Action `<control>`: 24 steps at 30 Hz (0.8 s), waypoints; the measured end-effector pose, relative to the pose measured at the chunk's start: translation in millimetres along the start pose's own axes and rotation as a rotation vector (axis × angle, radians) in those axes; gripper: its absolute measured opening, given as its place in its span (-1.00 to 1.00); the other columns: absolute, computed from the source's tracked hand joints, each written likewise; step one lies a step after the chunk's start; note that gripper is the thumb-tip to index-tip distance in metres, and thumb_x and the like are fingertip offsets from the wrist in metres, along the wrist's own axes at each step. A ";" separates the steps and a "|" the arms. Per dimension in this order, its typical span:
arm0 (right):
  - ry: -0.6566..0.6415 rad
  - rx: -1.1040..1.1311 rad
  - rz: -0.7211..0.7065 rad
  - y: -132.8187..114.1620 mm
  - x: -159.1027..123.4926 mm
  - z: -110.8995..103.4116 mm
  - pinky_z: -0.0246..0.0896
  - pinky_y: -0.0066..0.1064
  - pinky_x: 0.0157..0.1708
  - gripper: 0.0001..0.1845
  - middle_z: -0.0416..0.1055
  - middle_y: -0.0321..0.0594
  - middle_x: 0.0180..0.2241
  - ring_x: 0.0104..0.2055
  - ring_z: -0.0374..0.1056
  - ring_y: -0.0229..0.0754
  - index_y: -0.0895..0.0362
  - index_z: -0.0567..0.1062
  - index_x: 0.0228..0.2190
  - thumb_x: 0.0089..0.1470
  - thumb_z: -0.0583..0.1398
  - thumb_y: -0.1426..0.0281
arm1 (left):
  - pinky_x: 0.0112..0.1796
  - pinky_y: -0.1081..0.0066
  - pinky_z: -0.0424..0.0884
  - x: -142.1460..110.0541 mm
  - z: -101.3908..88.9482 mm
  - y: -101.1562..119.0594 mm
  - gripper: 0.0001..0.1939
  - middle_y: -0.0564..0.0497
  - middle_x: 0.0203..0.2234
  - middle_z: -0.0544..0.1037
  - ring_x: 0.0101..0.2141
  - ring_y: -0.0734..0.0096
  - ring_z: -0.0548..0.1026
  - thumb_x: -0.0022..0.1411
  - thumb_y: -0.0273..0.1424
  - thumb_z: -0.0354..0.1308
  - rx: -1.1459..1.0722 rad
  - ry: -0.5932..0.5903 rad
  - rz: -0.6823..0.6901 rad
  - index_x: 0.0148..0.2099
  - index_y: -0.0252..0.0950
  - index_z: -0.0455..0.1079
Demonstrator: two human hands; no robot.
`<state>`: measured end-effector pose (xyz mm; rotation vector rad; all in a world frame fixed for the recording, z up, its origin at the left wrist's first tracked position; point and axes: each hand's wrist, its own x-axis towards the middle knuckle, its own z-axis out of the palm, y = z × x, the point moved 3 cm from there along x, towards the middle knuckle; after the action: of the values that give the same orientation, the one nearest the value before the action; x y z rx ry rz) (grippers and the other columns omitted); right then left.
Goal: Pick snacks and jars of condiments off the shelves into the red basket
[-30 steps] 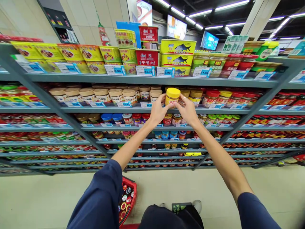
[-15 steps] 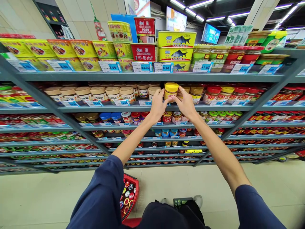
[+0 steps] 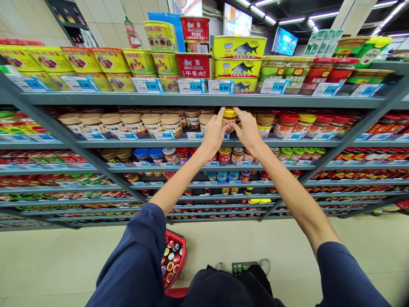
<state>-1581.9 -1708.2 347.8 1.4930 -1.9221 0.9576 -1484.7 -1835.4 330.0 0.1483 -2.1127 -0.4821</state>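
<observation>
A yellow-lidded jar (image 3: 229,115) is on the second shelf from the top, tucked just under the shelf above. My left hand (image 3: 213,131) grips it from the left and my right hand (image 3: 246,129), with a ring on one finger, from the right. Both thumbs meet across its front, covering part of the label. Left of my hands stand beige-lidded jars (image 3: 171,123); to the right is a jar with a gold-brown lid (image 3: 264,123). Whether the held jar rests on the shelf is hidden by my hands.
Overhead, the top shelf (image 3: 159,99) carries yellow cans (image 3: 111,59), red luncheon meat cans (image 3: 193,65) and fish tins (image 3: 239,47). Lower shelves hold many small jars. A red basket (image 3: 182,260) filled with lidded jars stands on the floor at my left.
Both hands have moved the yellow-lidded jar forward and into the second shelf, between the neighbouring jars. It was held out in front of the shelf before. The view has shifted slightly.
</observation>
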 end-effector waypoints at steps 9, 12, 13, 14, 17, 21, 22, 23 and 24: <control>-0.043 -0.026 -0.016 8.1 7.7 5.0 0.23 0.21 0.23 -0.43 0.43 0.10 0.13 0.17 0.31 0.21 0.12 0.26 0.35 0.40 0.08 0.24 | 0.18 0.05 0.35 6.3 6.3 0.2 -0.31 -0.29 0.07 0.54 0.13 -0.09 0.45 0.44 -0.15 0.17 0.099 -0.019 -0.039 0.47 -0.25 0.12; -0.046 -0.038 0.012 9.0 8.6 4.9 0.21 0.23 0.25 -0.41 0.41 0.14 0.14 0.17 0.30 0.24 0.17 0.25 0.35 0.38 0.09 0.27 | 0.16 0.04 0.36 7.7 9.1 -0.4 -0.34 -0.28 0.02 0.57 0.08 -0.08 0.48 0.44 -0.17 0.17 0.067 -0.013 -0.028 0.46 -0.25 0.14; -0.047 -0.039 0.024 8.8 8.0 4.5 0.20 0.24 0.26 -0.40 0.40 0.15 0.14 0.18 0.30 0.25 0.17 0.25 0.35 0.37 0.10 0.28 | 0.15 0.04 0.37 7.7 10.1 -0.7 -0.35 -0.27 0.00 0.58 0.06 -0.08 0.49 0.44 -0.16 0.17 0.046 -0.008 -0.020 0.45 -0.24 0.15; -0.047 -0.036 0.035 8.3 7.3 3.9 0.21 0.25 0.26 -0.39 0.39 0.14 0.15 0.19 0.29 0.26 0.16 0.24 0.36 0.36 0.10 0.31 | 0.15 0.03 0.37 7.5 11.1 -1.0 -0.35 -0.26 -0.01 0.58 0.05 -0.07 0.50 0.44 -0.15 0.17 0.024 -0.004 -0.011 0.45 -0.23 0.15; -0.047 -0.026 0.052 6.1 5.2 2.4 0.24 0.22 0.26 -0.37 0.39 0.12 0.17 0.21 0.30 0.25 0.13 0.23 0.37 0.32 0.11 0.38 | 0.15 0.02 0.37 7.1 14.0 -1.2 -0.36 -0.25 -0.01 0.57 0.05 -0.07 0.50 0.44 -0.14 0.15 -0.007 -0.005 0.000 0.44 -0.21 0.14; -0.056 -0.055 0.061 5.0 6.6 4.4 0.24 0.23 0.27 -0.38 0.42 0.13 0.15 0.21 0.31 0.24 0.19 0.25 0.35 0.30 0.11 0.44 | 0.17 -0.01 0.35 7.6 15.7 0.8 -0.36 -0.28 0.00 0.57 0.08 -0.12 0.48 0.42 -0.24 0.17 0.020 -0.005 -0.030 0.44 -0.24 0.14; -0.059 -0.061 0.062 5.2 7.3 5.4 0.24 0.24 0.27 -0.39 0.42 0.13 0.14 0.20 0.31 0.24 0.19 0.26 0.34 0.31 0.12 0.44 | 0.17 -0.03 0.35 7.8 15.8 1.4 -0.36 -0.29 0.00 0.57 0.08 -0.13 0.48 0.42 -0.28 0.17 0.031 -0.011 -0.042 0.44 -0.26 0.13; -0.061 -0.064 0.062 5.3 7.8 6.3 0.24 0.25 0.27 -0.40 0.43 0.13 0.13 0.20 0.31 0.24 0.19 0.27 0.34 0.31 0.12 0.44 | 0.17 -0.06 0.34 7.9 15.8 1.9 -0.37 -0.30 -0.01 0.56 0.08 -0.14 0.48 0.41 -0.33 0.16 0.043 -0.023 -0.056 0.45 -0.29 0.12; -0.061 -0.065 0.061 5.5 8.0 7.1 0.25 0.25 0.27 -0.42 0.43 0.12 0.12 0.21 0.31 0.24 0.18 0.28 0.33 0.32 0.12 0.43 | 0.18 -0.08 0.34 7.9 15.7 2.3 -0.36 -0.31 -0.01 0.56 0.08 -0.15 0.48 0.40 -0.37 0.14 0.055 -0.041 -0.069 0.45 -0.32 0.11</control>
<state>-1589.1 -1717.8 348.3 1.4492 -2.0336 0.8760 -1501.9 -1831.2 329.4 0.2450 -2.1677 -0.4714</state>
